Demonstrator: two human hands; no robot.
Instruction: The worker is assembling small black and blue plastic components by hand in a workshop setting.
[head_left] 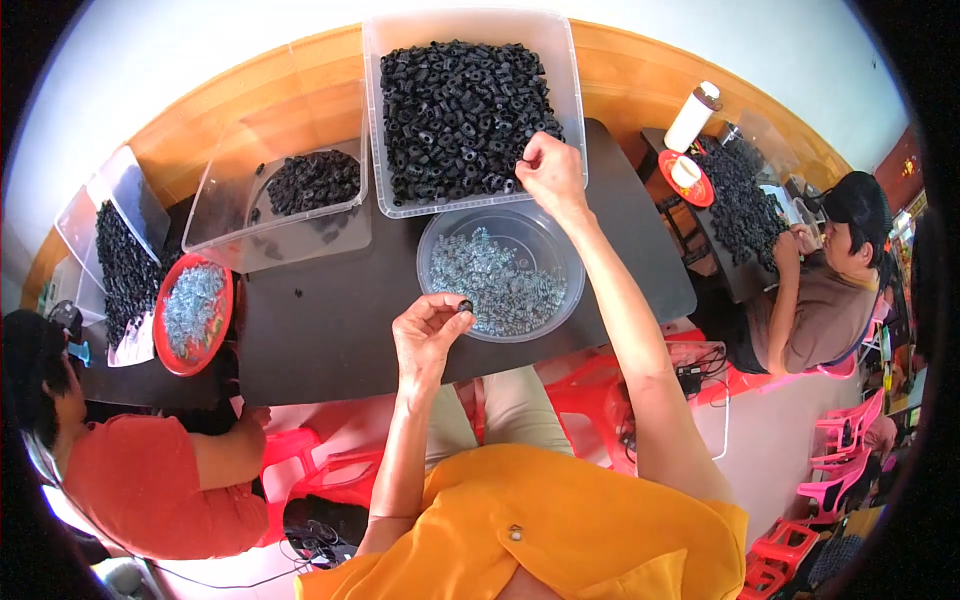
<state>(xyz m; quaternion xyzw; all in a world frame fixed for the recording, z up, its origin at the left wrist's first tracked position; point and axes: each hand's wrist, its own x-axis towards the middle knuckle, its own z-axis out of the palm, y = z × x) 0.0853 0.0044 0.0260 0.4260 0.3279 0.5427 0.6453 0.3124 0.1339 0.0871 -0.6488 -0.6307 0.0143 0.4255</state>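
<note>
My left hand (pixel 430 335) hovers at the near edge of the dark table (pixel 330 320) and pinches a small black ring-shaped part (pixel 465 306) between thumb and fingers. Just right of it stands a round clear bowl (pixel 500 270) of small silvery metal pieces. My right hand (pixel 550 172) reaches forward into a large clear bin (pixel 470 105) heaped with black plastic parts, its fingertips closed on one part at the pile's near right edge.
A second clear bin (pixel 285 190) with fewer black parts sits to the left. A red bowl (pixel 195 312) of silvery pieces stands far left by a person in red. Another person sits right at a table with black parts (pixel 745 205). Pink stools (pixel 850 440) stand lower right.
</note>
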